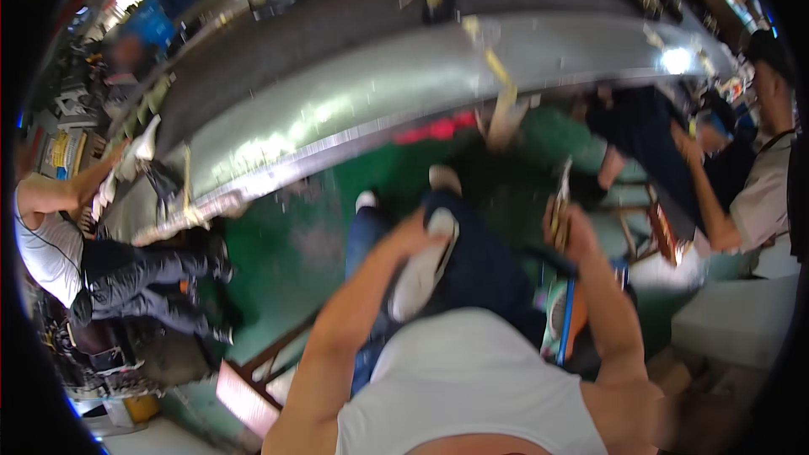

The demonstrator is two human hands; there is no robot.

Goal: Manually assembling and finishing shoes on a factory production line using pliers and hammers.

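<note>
A white shoe (413, 286) lies on my lap across the dark blue trousers. Over its far end, my left hand (410, 236) is closed, with the fingers at the shoe's edge. My right hand (580, 238) is raised off to the right, wrapped round a hand tool (564, 183) with a pale metal tip and yellowish handles. The tip points up and away from me. Blur hides whether the tool is pliers or scissors. Shoe and tool are well apart.
A long metal-edged bench (337, 118) curves across in front, above a green floor (278, 261). Workers sit on the left (55, 244) and right (750, 194). By my right forearm is a blue-edged container (568, 320) with an orange item; a wooden stool (628, 219) stands farther right.
</note>
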